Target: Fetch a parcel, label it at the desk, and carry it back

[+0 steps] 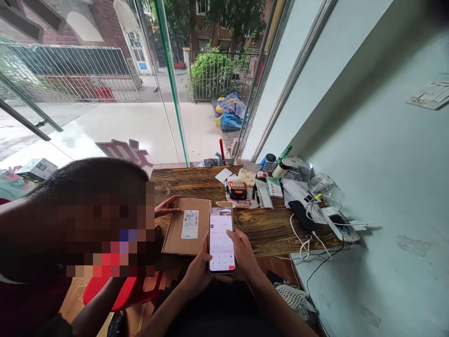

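A smartphone with a lit white screen and a number keypad is held upright in front of me. My left hand is closed around its left edge, thumb on the lower side. My right hand grips the right edge, with its thumb over the screen. Just behind the phone, a brown cardboard box with a white printed label lies on the wooden table. Another person's hand touches the far left corner of this box.
Another person leans in close on my left, by a red stool. On the table's right lie a black and orange device, papers, a bottle, a black power bank and white cables. A glass front stands behind the table.
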### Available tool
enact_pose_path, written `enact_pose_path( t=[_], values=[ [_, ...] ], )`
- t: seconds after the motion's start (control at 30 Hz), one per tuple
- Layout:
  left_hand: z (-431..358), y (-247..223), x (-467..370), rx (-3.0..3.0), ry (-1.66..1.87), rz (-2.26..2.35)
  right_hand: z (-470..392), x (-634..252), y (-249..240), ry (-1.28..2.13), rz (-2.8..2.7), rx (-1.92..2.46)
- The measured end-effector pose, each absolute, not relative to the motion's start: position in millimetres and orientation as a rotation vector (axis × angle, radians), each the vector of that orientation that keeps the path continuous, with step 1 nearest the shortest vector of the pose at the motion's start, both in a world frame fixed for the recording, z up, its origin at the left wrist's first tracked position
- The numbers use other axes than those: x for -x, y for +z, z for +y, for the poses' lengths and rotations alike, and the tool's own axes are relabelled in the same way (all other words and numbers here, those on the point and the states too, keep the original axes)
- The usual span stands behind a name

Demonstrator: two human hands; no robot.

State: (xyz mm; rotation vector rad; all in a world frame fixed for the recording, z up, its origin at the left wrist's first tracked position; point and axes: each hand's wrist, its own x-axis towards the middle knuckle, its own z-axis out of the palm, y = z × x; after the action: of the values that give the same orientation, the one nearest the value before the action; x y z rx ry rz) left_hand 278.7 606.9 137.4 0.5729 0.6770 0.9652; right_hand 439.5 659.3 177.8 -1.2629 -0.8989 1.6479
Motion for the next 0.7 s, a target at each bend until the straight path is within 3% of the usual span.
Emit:
enact_pose_path(
  t=[0.23, 0.7],
  values=[
    [605.3, 163.4, -327.6, -0.403, 1.045, 0.718, 666.2, -455.6, 177.7, 1.803, -0.956, 1.176],
    [591.1, 127.9, -355.7, -0.36, 1.227, 0.749, 675.5, -466.9, 175.4, 1.81, -1.028, 1.241]
  ],
)
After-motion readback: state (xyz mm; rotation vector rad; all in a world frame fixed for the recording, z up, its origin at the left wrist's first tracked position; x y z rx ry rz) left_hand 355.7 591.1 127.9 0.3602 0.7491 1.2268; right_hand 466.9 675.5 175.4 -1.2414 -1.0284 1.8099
